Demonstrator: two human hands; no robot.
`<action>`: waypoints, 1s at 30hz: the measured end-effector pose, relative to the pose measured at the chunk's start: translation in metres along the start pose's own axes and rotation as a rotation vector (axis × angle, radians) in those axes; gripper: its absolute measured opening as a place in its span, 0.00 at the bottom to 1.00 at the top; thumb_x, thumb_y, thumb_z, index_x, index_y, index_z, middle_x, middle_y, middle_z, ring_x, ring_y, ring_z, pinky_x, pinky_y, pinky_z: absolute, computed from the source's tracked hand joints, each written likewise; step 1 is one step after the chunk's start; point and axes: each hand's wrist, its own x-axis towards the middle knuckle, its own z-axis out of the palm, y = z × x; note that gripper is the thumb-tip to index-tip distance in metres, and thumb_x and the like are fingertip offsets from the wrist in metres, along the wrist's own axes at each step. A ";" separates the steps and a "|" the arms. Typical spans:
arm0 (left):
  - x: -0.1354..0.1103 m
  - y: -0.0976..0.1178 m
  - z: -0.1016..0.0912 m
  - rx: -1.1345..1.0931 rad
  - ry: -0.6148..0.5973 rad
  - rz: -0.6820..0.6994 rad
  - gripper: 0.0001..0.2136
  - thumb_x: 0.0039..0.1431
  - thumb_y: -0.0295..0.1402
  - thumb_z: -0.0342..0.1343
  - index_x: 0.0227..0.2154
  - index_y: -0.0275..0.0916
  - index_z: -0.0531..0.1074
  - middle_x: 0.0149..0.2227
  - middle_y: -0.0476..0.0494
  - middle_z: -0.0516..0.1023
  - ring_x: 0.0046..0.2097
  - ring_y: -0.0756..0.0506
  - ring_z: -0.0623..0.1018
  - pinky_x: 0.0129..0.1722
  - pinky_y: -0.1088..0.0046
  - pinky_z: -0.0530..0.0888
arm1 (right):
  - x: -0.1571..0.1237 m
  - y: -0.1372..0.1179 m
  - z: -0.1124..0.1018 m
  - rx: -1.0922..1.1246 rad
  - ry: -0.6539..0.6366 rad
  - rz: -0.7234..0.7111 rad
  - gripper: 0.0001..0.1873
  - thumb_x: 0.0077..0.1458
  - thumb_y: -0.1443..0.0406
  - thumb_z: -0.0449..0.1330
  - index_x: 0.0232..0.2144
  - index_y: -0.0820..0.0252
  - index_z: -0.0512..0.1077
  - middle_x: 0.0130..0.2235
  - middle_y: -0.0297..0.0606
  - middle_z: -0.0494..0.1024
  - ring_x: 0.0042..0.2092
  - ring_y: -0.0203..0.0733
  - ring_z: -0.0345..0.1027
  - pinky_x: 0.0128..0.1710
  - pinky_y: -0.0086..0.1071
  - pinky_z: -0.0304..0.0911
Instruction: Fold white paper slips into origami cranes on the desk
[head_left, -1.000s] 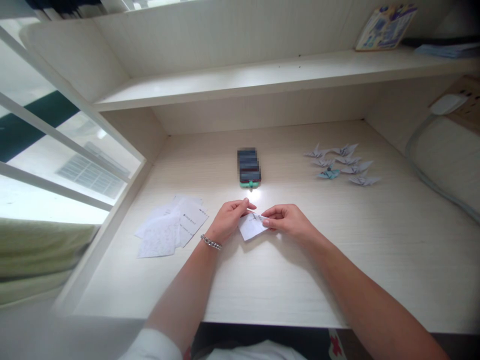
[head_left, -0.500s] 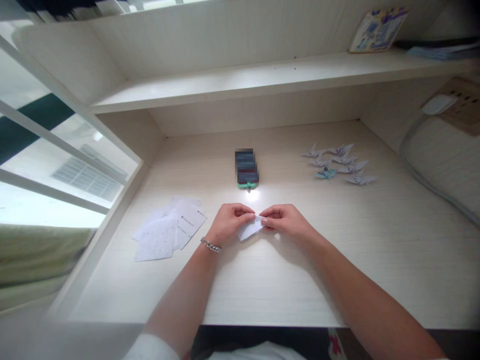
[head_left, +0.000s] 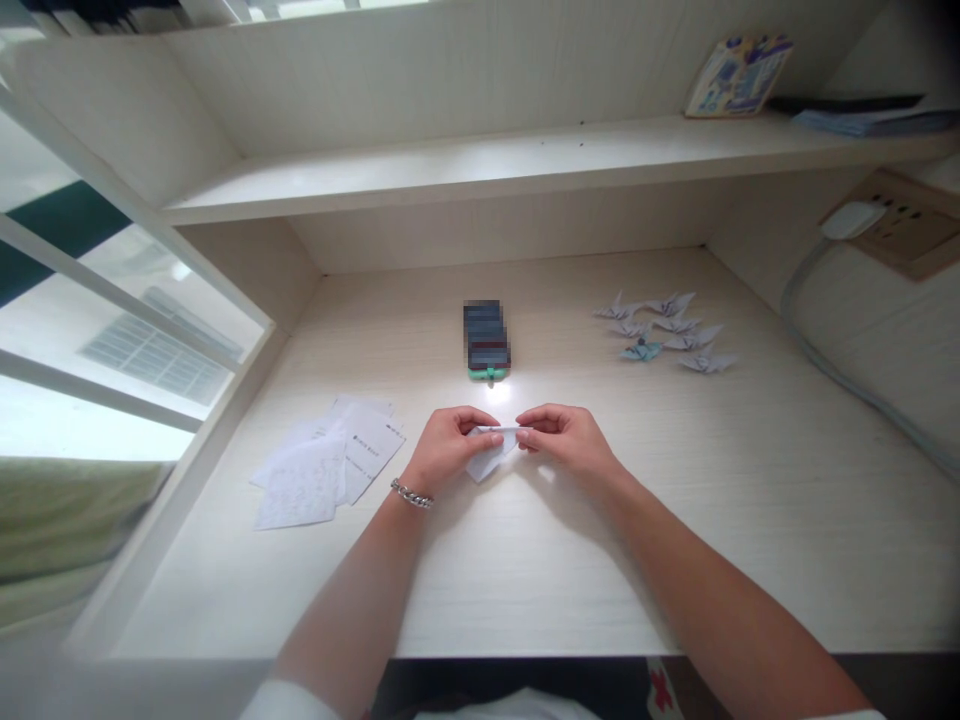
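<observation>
Between my two hands is a small folded piece of white paper point(head_left: 486, 462), held just above the desk point(head_left: 540, 590). My left hand point(head_left: 454, 442), with a chain bracelet point(head_left: 412, 494) at the wrist, pinches its left side, thumb lying across the front. At the paper's right end, my right hand point(head_left: 564, 436) pinches the corner between thumb and fingers. A straight folded edge runs along the top from one hand to the other. The paper's lower part hangs as a point below my left thumb. Its back is hidden.
Several paper sheets point(head_left: 304, 480) lie overlapping at the left. Folded paper cranes point(head_left: 701, 361), one of them blue point(head_left: 641, 350), stand grouped at the back right. Beyond my hands lies a phone point(head_left: 486, 335) with a bright light at its near end. A shelf point(head_left: 450, 170) overhangs the back.
The paper has turned in my fingers, so its folded top edge now lies level and its point hangs lower. My left thumb has slid onto its front. The whole view has shifted slightly.
</observation>
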 end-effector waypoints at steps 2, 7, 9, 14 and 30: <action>0.000 0.001 0.000 0.029 -0.034 -0.002 0.14 0.44 0.37 0.62 0.32 0.32 0.75 0.33 0.39 0.78 0.34 0.45 0.76 0.32 0.72 0.70 | 0.000 0.000 0.001 -0.014 -0.006 -0.003 0.14 0.40 0.63 0.65 0.32 0.65 0.74 0.26 0.38 0.77 0.29 0.40 0.72 0.30 0.33 0.67; -0.003 0.006 0.005 0.156 -0.042 -0.008 0.14 0.49 0.41 0.57 0.30 0.33 0.76 0.29 0.41 0.78 0.30 0.48 0.73 0.27 0.74 0.67 | 0.000 0.002 0.002 -0.021 -0.004 -0.031 0.14 0.40 0.64 0.65 0.33 0.64 0.73 0.26 0.37 0.77 0.29 0.41 0.72 0.30 0.33 0.67; -0.003 0.007 0.006 0.156 -0.028 -0.010 0.15 0.49 0.42 0.57 0.29 0.33 0.76 0.28 0.42 0.78 0.29 0.48 0.73 0.26 0.75 0.66 | 0.000 0.002 0.002 0.004 0.011 -0.046 0.15 0.39 0.63 0.66 0.33 0.63 0.73 0.26 0.37 0.77 0.29 0.41 0.72 0.31 0.33 0.67; -0.003 0.009 0.005 0.133 -0.027 -0.012 0.15 0.48 0.42 0.58 0.30 0.32 0.77 0.28 0.41 0.78 0.28 0.48 0.73 0.27 0.75 0.66 | 0.000 0.001 0.005 0.057 0.051 -0.050 0.16 0.36 0.62 0.67 0.31 0.63 0.74 0.28 0.39 0.79 0.32 0.43 0.73 0.33 0.35 0.67; -0.003 0.010 0.001 0.124 -0.015 -0.070 0.15 0.46 0.42 0.59 0.28 0.33 0.76 0.25 0.43 0.76 0.26 0.49 0.71 0.24 0.76 0.64 | 0.001 -0.003 -0.002 0.206 -0.026 0.046 0.15 0.44 0.59 0.64 0.34 0.63 0.73 0.27 0.39 0.77 0.30 0.40 0.74 0.32 0.33 0.67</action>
